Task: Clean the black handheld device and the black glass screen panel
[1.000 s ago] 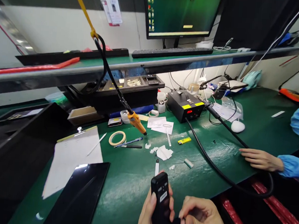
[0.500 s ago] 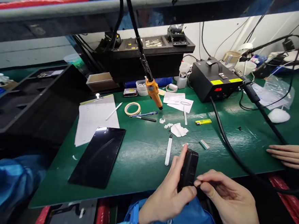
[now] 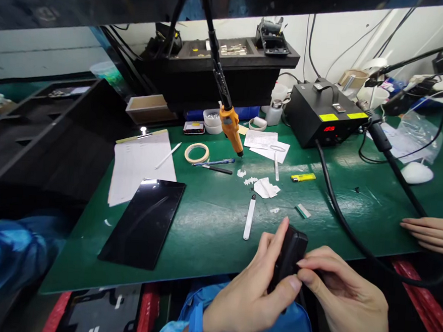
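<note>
My left hand (image 3: 248, 297) is wrapped round a small black block-shaped device (image 3: 292, 249), held tilted over the bench's front edge. Its index finger lies along the left side and its thumb presses the near face. At the device's right side, my right hand (image 3: 352, 301) has thumb and index finger pinched together; whatever they hold is hidden. Beyond the hands lie a white pen-like tool (image 3: 249, 217), a small green-and-white piece (image 3: 303, 211) and crumpled white paper (image 3: 266, 188).
A dark glass panel (image 3: 143, 224) lies left, near a clipboard (image 3: 141, 168). An orange electric screwdriver (image 3: 231, 130) hangs over the bench (image 3: 202, 225). A black heat station (image 3: 316, 119) trails a thick hose (image 3: 330, 209). Another person's hand (image 3: 432, 234) rests at right.
The head view has shifted a little, moving the bench objects slightly in the picture. Both hands and the black device have moved slightly right; the device leans more. The grips look the same.
</note>
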`<state>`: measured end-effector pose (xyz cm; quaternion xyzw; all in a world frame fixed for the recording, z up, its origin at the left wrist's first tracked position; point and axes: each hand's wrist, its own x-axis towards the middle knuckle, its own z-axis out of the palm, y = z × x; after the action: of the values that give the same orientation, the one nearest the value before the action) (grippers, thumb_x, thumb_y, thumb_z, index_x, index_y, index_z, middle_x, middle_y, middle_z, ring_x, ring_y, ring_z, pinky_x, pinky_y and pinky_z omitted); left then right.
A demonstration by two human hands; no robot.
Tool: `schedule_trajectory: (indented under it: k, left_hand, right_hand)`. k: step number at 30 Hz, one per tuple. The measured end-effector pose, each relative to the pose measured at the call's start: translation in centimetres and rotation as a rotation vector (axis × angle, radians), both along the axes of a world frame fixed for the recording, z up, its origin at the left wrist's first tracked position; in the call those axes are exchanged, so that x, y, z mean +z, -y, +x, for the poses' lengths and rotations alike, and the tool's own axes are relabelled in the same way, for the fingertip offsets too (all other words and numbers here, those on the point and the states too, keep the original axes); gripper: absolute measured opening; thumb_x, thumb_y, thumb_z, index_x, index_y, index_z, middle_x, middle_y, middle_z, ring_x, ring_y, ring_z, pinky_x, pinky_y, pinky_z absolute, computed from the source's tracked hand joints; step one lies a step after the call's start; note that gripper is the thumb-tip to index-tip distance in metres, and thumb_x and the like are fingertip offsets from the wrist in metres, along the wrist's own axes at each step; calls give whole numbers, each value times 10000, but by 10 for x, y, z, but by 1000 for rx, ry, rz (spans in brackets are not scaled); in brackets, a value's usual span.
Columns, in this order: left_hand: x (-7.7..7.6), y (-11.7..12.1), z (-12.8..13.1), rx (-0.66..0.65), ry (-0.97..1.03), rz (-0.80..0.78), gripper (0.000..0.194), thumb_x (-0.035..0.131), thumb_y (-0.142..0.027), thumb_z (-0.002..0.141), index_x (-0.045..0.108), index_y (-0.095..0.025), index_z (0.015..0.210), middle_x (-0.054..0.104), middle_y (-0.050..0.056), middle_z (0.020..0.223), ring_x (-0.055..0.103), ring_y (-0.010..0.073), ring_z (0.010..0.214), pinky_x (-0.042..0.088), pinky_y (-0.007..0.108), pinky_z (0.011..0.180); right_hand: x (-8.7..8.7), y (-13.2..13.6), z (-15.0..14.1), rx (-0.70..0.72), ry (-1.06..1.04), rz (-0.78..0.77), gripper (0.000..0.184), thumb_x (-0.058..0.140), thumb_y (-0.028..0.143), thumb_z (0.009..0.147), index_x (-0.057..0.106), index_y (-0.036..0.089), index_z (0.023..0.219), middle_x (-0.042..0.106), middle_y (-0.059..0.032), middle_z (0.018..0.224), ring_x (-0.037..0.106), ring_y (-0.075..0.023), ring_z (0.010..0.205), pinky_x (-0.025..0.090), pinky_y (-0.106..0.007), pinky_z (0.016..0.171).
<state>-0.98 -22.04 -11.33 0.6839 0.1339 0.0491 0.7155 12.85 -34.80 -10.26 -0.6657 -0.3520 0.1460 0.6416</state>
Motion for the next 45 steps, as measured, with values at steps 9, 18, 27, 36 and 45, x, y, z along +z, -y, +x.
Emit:
schedule_trajectory:
  k: [9,18,27,36,45]
  left_hand:
    - [1,2,-3,46,6,-17,974,429,-764,1173,71,-240,1912,457,242,1790,657,351,1402,528,565,1300]
    - [-17,12,7,223,101,-252,740,589,-770,1130,509,-294,1690,623,121,1455,687,270,1194,581,479,1164]
    - [-19,19,13,321,126,-292,860,436,-899,1103,535,-246,1654,632,145,1368,634,308,1232,570,490,1145]
    - [-6,12,5,197,121,-191,781,597,-647,1174,319,-242,1781,461,179,1773,497,333,1615,386,486,1389]
    - [-6,10,1,128,66,-147,861,731,-445,1088,278,-258,1796,504,181,1662,575,359,1486,430,565,1343]
  right_hand:
    - [6,3,-6,3,1,-12,226,961,494,986,881,310,884,813,-16,837,829,-150,782,654,-112,771]
    - [5,15,-7,-28,-153,-31,168,1008,491,930,946,387,1046,866,-29,905,871,-192,803,676,-135,781]
    - [13,3,-8,68,-124,-27,224,988,551,938,929,344,878,834,-53,825,838,-204,719,687,-175,685]
    - [9,2,-12,-57,-64,-48,217,996,527,932,923,323,950,858,-28,894,864,-186,781,665,-126,782]
    - [9,2,-9,-83,-168,-115,474,1046,695,788,905,246,839,830,-82,770,837,-220,661,673,-167,653]
